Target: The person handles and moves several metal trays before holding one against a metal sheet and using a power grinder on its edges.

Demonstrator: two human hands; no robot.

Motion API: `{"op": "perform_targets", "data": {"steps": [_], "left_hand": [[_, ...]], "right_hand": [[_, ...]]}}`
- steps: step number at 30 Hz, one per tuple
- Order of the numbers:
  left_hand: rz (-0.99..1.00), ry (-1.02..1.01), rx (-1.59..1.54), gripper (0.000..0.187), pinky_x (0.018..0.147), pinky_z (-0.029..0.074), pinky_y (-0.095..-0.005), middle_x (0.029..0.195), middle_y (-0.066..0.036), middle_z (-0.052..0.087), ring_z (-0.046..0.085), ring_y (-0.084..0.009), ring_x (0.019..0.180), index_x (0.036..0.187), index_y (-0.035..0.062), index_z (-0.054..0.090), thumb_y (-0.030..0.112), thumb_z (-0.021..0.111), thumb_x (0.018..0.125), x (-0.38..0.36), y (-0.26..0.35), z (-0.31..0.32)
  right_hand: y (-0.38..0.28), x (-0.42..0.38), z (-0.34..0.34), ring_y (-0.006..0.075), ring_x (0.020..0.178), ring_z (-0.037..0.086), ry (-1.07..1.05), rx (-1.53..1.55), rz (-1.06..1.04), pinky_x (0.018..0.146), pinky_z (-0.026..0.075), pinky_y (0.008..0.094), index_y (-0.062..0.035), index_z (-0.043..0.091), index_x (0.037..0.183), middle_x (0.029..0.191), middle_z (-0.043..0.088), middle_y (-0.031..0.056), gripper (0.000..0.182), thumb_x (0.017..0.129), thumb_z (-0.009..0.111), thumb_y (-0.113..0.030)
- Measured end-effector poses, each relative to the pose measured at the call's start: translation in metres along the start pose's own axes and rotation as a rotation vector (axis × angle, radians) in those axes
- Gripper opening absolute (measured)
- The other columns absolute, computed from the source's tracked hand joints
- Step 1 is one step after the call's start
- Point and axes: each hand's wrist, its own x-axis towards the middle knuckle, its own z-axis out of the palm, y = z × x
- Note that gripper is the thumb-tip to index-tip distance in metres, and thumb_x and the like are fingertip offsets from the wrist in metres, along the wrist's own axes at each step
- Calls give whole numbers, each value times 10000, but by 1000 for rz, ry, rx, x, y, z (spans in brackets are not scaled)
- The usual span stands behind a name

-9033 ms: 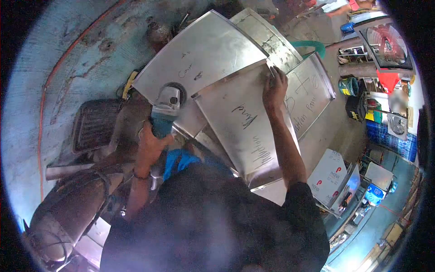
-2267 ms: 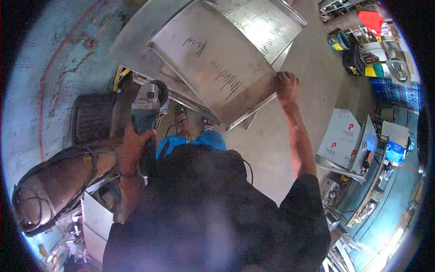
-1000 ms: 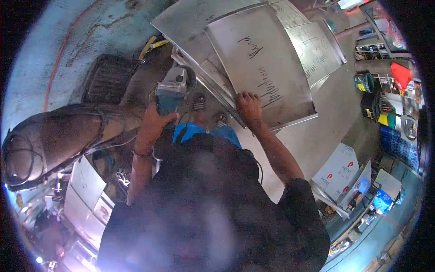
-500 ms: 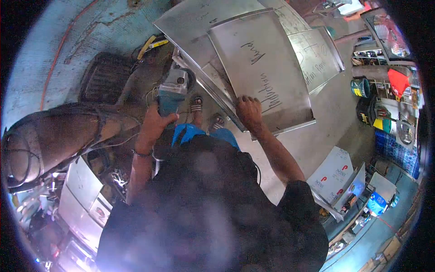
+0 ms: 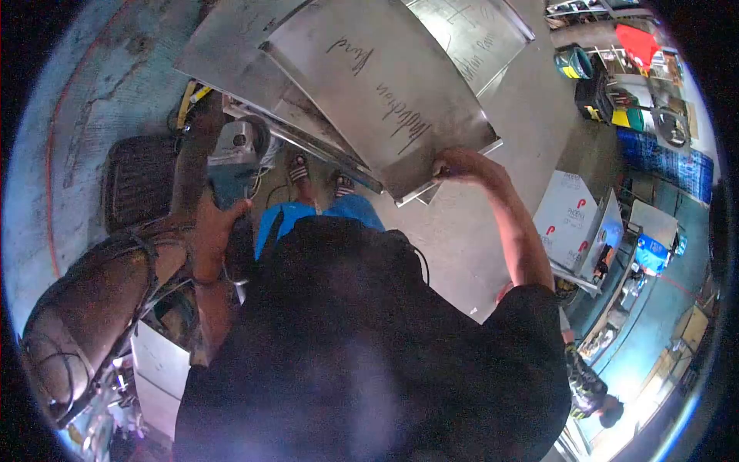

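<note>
My left hand [image 5: 217,223] is wrapped round the body of an angle grinder [image 5: 233,165], whose metal head points up beside the sheet stack. Over the lower edge of the marked metal panel [image 5: 377,73], my right hand [image 5: 450,165] is curled, its fingers closed near the panel's bent rim. Handwriting in dark marker covers that panel. Under it lie another metal sheet [image 5: 231,46] on the left and a marked panel [image 5: 469,38] on the right.
Below the sheets is a metal tabletop [image 5: 454,254]. A large brown cylinder [image 5: 100,285] stands at left, near a dark ribbed object [image 5: 138,183]. At right are a bucket [image 5: 573,63], white printed sheets [image 5: 566,219] and another person [image 5: 586,385].
My view has shifted, so the panels appear further up and left. My right hand has moved right along the panel's lower edge. The grinder stays in my left hand. Another person now shows at lower right.
</note>
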Motion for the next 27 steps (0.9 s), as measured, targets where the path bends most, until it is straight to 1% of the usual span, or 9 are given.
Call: {"op": "perform_targets", "data": {"steps": [3,5,8,12,15,17,21,24,27], "left_hand": [[-4,-57,40,827,990,412,-423,1258,-226,573,566,-349,1135,1343,-50,457,329,807,696,0,11,1],[39,8,130,800,988,413,-418,1259,-232,572,571,-352,1134,1336,-52,462,329,787,712,-7,26,6],[21,-29,35,790,997,412,-419,1261,-239,569,567,-360,1153,1340,-54,461,316,779,719,-11,37,9],[89,49,134,788,1009,407,-411,1273,-247,561,557,-358,1171,1350,-52,455,303,775,724,-7,24,14],[-13,-24,53,771,969,440,-402,1212,-230,590,600,-340,1104,1342,-48,460,288,777,725,-6,23,14],[83,42,90,738,899,479,-394,1117,-195,620,646,-303,986,1321,-43,474,270,780,726,1,-1,16],[35,-18,-1,712,859,495,-393,1085,-180,631,661,-277,920,1306,-38,485,245,781,724,-11,29,13],[36,-46,40,698,860,493,-390,1117,-190,631,656,-270,911,1304,-32,490,235,776,725,-9,29,13],[121,39,143,686,885,482,-398,1147,-201,624,645,-289,952,1293,-29,499,235,776,723,-14,39,14]], "right_hand": [[17,10,16,343,914,651,-41,87,1,817,498,438,-36,687,920,902,679,160,317,821,701,-337],[9,9,7,340,846,660,-50,134,33,764,498,452,-15,677,886,828,677,163,307,783,733,-299],[26,16,19,321,818,657,23,122,-66,727,494,450,-22,678,881,807,674,156,295,751,758,-274],[16,10,8,300,786,648,1,184,-11,717,490,437,-25,680,876,779,665,154,284,747,764,-263],[18,10,10,290,755,631,-34,211,4,702,487,429,-24,679,857,767,655,146,269,739,768,-248],[12,2,10,286,724,615,182,286,25,677,479,426,-19,675,826,771,649,145,256,731,769,-238],[23,10,16,281,743,616,120,244,-23,682,478,424,-24,675,835,795,652,147,248,746,753,-242],[21,11,14,287,780,633,167,226,-59,700,483,427,-24,678,851,824,660,151,257,764,734,-259],[22,13,18,316,805,649,266,239,-53,704,494,436,-27,681,873,835,666,158,260,777,718,-266]]}}
